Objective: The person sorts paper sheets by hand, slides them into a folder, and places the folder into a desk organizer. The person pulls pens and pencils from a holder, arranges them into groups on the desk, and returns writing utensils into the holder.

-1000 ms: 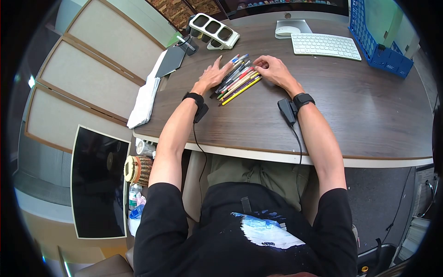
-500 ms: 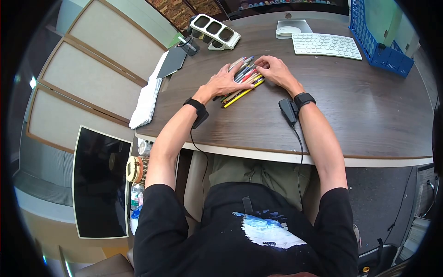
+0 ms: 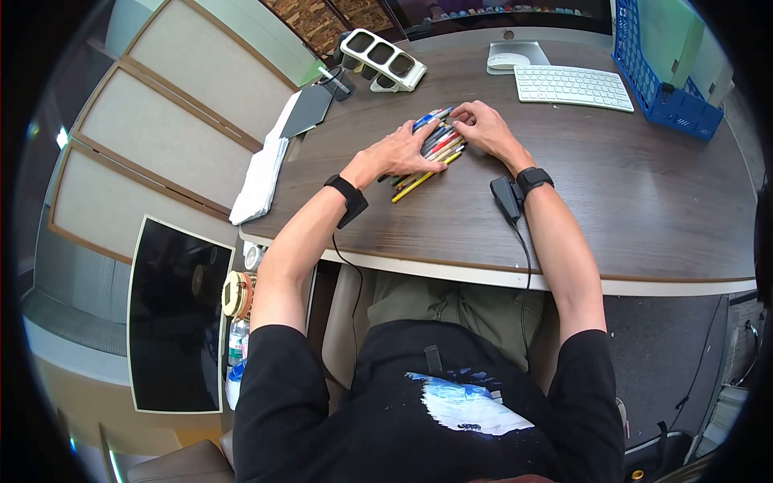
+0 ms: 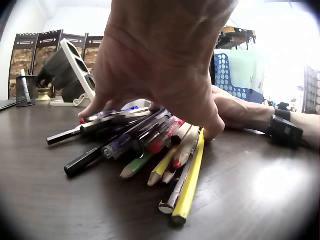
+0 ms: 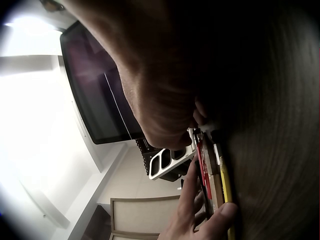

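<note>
A bundle of pens and pencils (image 3: 441, 146) lies slanted on the desk between my two hands. In the left wrist view, clear-barrelled pens (image 4: 120, 145) lie beside wooden pencils, a yellow pencil (image 4: 190, 187) outermost. My left hand (image 3: 396, 153) arches over the bundle, gripping it with the thumb on the near side and the fingers on the far side. At the far right ends of the bundle is my right hand (image 3: 488, 131), its fingers loosely bent, fingertips right at the pen ends. In the right wrist view its palm side (image 5: 165, 110) is mostly dark.
A white three-slot holder (image 3: 385, 60) and a mesh pen cup (image 3: 338, 83) stand at the back left. Papers (image 3: 262, 185) lie along the left edge. Behind my right hand are a keyboard (image 3: 573, 87), a mouse (image 3: 509, 61) and a blue basket (image 3: 684, 111).
My left hand has come from the bundle's far left side to across it, spreading thumb and fingers around it. The bundle has shifted slightly right and nearer; my right hand stays at its end.
</note>
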Available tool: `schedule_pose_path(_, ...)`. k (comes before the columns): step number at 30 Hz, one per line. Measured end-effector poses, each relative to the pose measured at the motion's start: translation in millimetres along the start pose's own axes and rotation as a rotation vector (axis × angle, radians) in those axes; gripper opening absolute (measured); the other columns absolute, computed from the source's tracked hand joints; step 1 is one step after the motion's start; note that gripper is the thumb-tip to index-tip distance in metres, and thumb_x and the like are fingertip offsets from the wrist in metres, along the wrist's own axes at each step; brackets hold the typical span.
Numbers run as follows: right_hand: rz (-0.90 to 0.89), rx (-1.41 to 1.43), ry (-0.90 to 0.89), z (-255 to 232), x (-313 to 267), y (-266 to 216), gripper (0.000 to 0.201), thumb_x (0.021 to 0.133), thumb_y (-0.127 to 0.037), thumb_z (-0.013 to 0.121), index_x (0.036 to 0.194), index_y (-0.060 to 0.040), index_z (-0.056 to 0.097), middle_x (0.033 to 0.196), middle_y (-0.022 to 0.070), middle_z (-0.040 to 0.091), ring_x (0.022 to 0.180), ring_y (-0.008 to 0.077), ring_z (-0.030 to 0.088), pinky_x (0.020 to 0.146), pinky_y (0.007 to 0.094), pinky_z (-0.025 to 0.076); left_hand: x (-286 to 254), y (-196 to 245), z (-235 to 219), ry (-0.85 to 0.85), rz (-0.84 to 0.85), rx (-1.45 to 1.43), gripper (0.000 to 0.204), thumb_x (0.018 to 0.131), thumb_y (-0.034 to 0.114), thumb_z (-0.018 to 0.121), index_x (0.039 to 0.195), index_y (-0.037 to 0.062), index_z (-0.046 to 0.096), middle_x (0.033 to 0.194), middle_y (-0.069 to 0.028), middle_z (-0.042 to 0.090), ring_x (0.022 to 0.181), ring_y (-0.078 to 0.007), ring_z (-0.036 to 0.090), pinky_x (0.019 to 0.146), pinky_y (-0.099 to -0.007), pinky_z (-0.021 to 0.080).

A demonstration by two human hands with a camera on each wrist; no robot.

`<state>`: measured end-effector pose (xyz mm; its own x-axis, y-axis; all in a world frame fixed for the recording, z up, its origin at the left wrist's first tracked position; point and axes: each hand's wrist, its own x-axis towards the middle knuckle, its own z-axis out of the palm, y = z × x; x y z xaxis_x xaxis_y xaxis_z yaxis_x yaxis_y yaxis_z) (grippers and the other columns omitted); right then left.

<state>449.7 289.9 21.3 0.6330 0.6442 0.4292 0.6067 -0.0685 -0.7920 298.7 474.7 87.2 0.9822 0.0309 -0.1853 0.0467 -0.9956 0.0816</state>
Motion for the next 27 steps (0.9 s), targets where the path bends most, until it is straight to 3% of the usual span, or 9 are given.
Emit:
schedule_pose_path(5,-0.003,0.005,0.001,0.4,0.2,2.1,0.035,0.09,-0.021,0.07,0.118,0.0,0.076,0.109,0.0175,0.072,0.101,0.0293,0.072,0.095,0.0409,0.057,1.2,9.6,2.1,0.001,-0.028,0.109,0.115,0.084,0.07,0.064,0.172,0.0117,0.018,0.152,-0.0452,0.04,0.138,-0.0571,0.05,0.118,-0.0543,0.045)
schedule_pose_path(12,-0.009,-0.017,-0.003,1.9,0.6,4.6,0.035,0.09,-0.021,0.071,0.118,-0.0016,0.076,0.11,0.0171,0.071,0.103,0.0295,0.071,0.096,0.0408,0.057,3.8,10.4,15.9,0.026,-0.01,0.205,0.111,0.088,0.067,0.058,0.169,0.0028,0.019,0.148,-0.0506,0.041,0.133,-0.0622,0.052,0.116,-0.0566,0.046)
schedule_pose_path(14,-0.011,-0.012,0.003,1.4,0.5,3.8,0.034,0.09,-0.021,0.071,0.117,-0.0016,0.076,0.11,0.0171,0.072,0.102,0.0295,0.072,0.096,0.0409,0.057,3.4,9.1,21.8,0.136,0.018,0.21,0.111,0.086,0.072,0.059,0.168,0.0055,0.025,0.141,-0.0453,0.047,0.126,-0.0617,0.056,0.104,-0.0642,0.052)
schedule_pose_path(18,-0.02,-0.012,0.006,1.1,0.0,3.7,0.032,0.09,-0.022,0.071,0.115,-0.0018,0.077,0.108,0.0172,0.073,0.101,0.0297,0.072,0.095,0.0411,0.057,9.6,-0.3,30.8,0.152,0.032,0.259,0.106,0.089,0.069,0.058,0.167,0.0043,0.027,0.136,-0.0442,0.05,0.12,-0.0605,0.06,0.101,-0.063,0.054)
schedule_pose_path(20,-0.026,-0.017,0.009,2.0,0.1,3.2,0.032,0.09,-0.022,0.072,0.114,-0.0016,0.077,0.107,0.0172,0.074,0.101,0.0297,0.073,0.095,0.041,0.058,14.4,-7.6,31.1,0.133,0.156,0.38,0.091,0.1,0.056,0.052,0.167,0.0003,0.024,0.14,-0.0504,0.046,0.119,-0.0607,0.06,0.105,-0.0578,0.054)
schedule_pose_path(21,-0.021,-0.035,0.008,1.6,0.0,2.5,0.032,0.091,-0.023,0.072,0.114,-0.0016,0.077,0.107,0.0174,0.074,0.101,0.0297,0.073,0.094,0.0409,0.058,10.1,-4.3,28.5,0.133,0.156,0.38,0.091,0.1,0.056,0.052,0.167,0.0003,0.024,0.14,-0.0504,0.046,0.119,-0.0607,0.06,0.105,-0.0578,0.054)
schedule_pose_path(23,-0.015,-0.056,0.011,0.4,0.0,1.9,0.032,0.091,-0.023,0.072,0.114,-0.0015,0.077,0.107,0.0175,0.074,0.101,0.0296,0.073,0.094,0.0408,0.058,2.4,2.0,23.1,0.162,0.075,0.279,0.081,0.106,0.05,0.05,0.165,0.0001,0.028,0.137,-0.0447,0.051,0.114,-0.0575,0.062,0.103,-0.0561,0.055)
schedule_pose_path(27,-0.009,-0.025,0.008,0.5,-1.2,2.0,0.033,0.091,-0.025,0.072,0.113,-0.0012,0.077,0.108,0.0178,0.073,0.101,0.0299,0.072,0.094,0.041,0.057,-2.7,1.8,12.4,0.19,0.122,0.275,0.077,0.107,0.053,0.049,0.165,0.0047,0.031,0.132,-0.0379,0.057,0.111,-0.0528,0.065,0.102,-0.0536,0.055)
